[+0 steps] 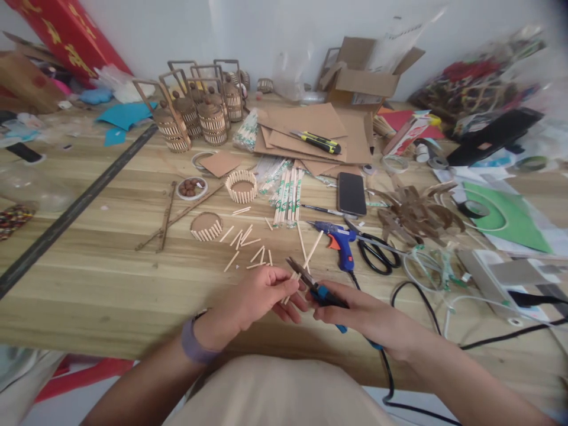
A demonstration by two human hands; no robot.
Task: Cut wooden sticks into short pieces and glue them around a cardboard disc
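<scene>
Centrally, the thin sticks (pixel 314 249) lie at the fingertips of the left hand (pixel 266 290), slanting up and away from it to the right, over the near part of the wooden table (pixel 146 302). The left hand is partly closed: thumb and forefinger pinch the sticks, while the other fingers curl loosely beneath. The right hand (pixel 355 310), just beside it, is wrapped around the blue handles of the pliers (pixel 329 297), whose dark jaws cross the sticks just above the left thumb — whether they bite into the wood cannot be told.

Beyond the left hand, short stick pieces (pixel 231 261) are scattered; farther back are two round cardboard bases, one ringed with upright pieces (pixel 242 198), the other only partly edged (pixel 208 232). Beyond the right hand lie a blue glue gun (pixel 344 242), black-handled scissors (pixel 375 270) and a phone (pixel 352 194); wrapped chopsticks (pixel 288 195) lie left of the phone.
</scene>
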